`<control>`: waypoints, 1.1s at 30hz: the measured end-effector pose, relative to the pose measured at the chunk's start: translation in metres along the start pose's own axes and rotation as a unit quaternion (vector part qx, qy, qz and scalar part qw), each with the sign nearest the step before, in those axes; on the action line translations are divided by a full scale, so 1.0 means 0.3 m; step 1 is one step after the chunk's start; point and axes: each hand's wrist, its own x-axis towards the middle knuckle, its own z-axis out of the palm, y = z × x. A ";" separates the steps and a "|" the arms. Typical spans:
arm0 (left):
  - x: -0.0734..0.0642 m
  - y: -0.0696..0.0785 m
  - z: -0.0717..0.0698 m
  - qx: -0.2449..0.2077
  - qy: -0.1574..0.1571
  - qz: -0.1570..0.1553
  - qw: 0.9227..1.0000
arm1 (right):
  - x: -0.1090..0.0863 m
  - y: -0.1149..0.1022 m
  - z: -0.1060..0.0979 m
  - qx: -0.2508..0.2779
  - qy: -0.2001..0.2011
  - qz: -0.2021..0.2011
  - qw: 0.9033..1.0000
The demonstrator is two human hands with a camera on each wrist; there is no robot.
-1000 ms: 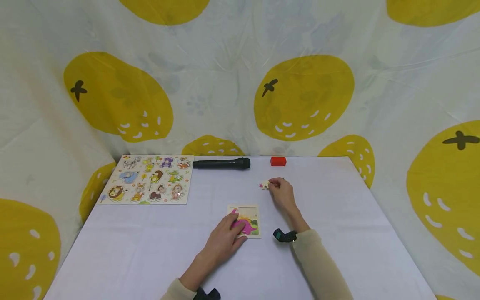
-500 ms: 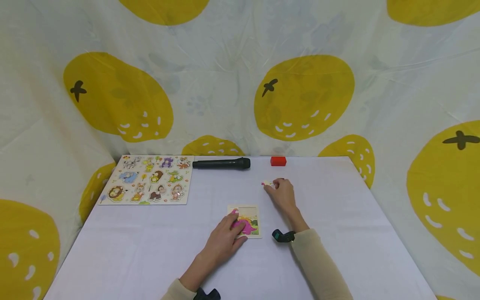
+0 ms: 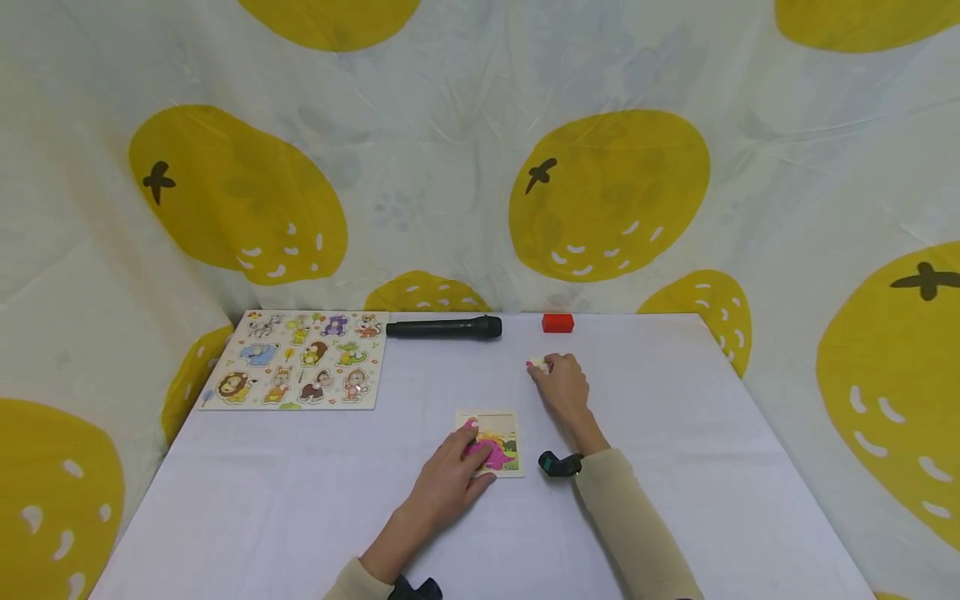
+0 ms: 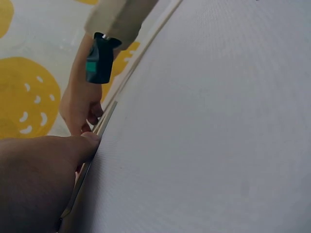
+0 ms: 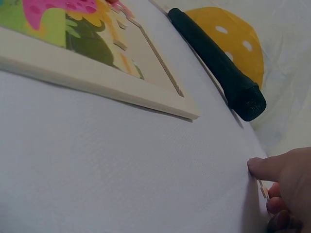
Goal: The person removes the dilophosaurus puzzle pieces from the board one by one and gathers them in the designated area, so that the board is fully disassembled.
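A small framed wooden jigsaw puzzle (image 3: 521, 465) with a pink dinosaur picture lies near the table's middle. My left hand (image 3: 442, 473) rests on its left side, fingers lying over the picture and thumb at the near edge. In the left wrist view that thumb (image 4: 87, 143) touches the frame's rim. The right wrist view shows the puzzle (image 5: 121, 92) with a bare wooden area at its far end. Beyond it, to the right, my right hand (image 3: 564, 387) pinches a small puzzle piece (image 3: 536, 363), mostly hidden by the fingers; only its edge (image 5: 263, 188) shows from the right wrist.
A larger animal puzzle board (image 3: 292, 400) lies at the back left. Beside it is a black microphone (image 3: 442, 327), along the table's back edge. A red block (image 3: 557, 323) sits behind my right hand. A fruit-patterned curtain (image 3: 450, 183) hangs behind the white table.
The piece is covered more by my right fingers, which have shifted slightly around it. My right forearm has moved a little to the left. My left hand and the framed puzzle stay put.
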 end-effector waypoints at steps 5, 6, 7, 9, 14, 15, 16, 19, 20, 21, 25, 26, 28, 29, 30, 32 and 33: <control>0.000 -0.002 0.004 0.002 0.013 0.007 1.000 | 0.011 0.003 -0.004 0.005 -0.006 0.001 1.000; 0.000 -0.002 0.005 0.003 0.018 0.011 1.000 | 0.011 0.003 -0.006 0.007 -0.006 0.000 1.000; 0.000 -0.002 0.006 0.002 0.019 0.013 1.000 | 0.011 0.003 -0.007 0.009 -0.007 0.001 1.000; 0.001 -0.002 0.006 0.001 0.020 0.015 1.000 | 0.006 0.003 -0.010 0.013 -0.010 0.002 1.000; 0.004 -0.003 0.001 -0.010 0.015 0.013 1.000 | -0.027 -0.006 -0.018 0.029 -0.013 -0.001 0.999; 0.004 -0.004 -0.001 -0.012 0.015 0.013 1.000 | -0.036 -0.010 -0.020 0.031 -0.012 -0.005 0.999; 0.004 -0.004 -0.002 -0.014 0.014 0.013 1.000 | -0.046 -0.015 -0.020 0.031 -0.011 -0.008 0.999; 0.001 -0.003 -0.008 -0.015 0.015 0.017 1.000 | -0.077 -0.030 -0.023 0.027 -0.007 -0.026 0.999; 0.000 -0.003 -0.010 -0.014 0.013 0.017 1.000 | -0.089 -0.037 -0.026 0.025 -0.008 -0.031 0.999; -0.001 -0.002 -0.013 -0.013 0.009 0.015 1.000 | -0.102 -0.043 -0.028 0.024 -0.008 -0.035 0.999; -0.011 0.007 -0.023 -0.002 -0.013 0.002 1.000 | -0.150 -0.075 -0.041 0.024 -0.015 -0.052 0.998; -0.014 0.010 -0.027 0.000 -0.017 -0.001 1.000 | -0.161 -0.083 -0.042 0.025 -0.018 -0.054 0.998; -0.019 0.014 -0.033 0.006 -0.013 0.000 1.000 | -0.182 -0.099 -0.043 0.026 -0.022 -0.061 0.998; -0.022 0.016 -0.035 0.010 -0.008 0.001 1.000 | -0.193 -0.107 -0.042 0.027 -0.026 -0.065 0.997; -0.024 0.017 -0.037 0.012 -0.002 0.004 1.000 | -0.203 -0.114 -0.040 0.030 -0.028 -0.071 0.997; -0.029 0.016 -0.038 0.017 0.009 0.007 1.000 | -0.226 -0.127 -0.036 0.034 -0.035 -0.084 0.995; -0.032 0.015 -0.037 0.020 0.012 0.008 1.000 | -0.238 -0.132 -0.034 0.034 -0.038 -0.093 0.994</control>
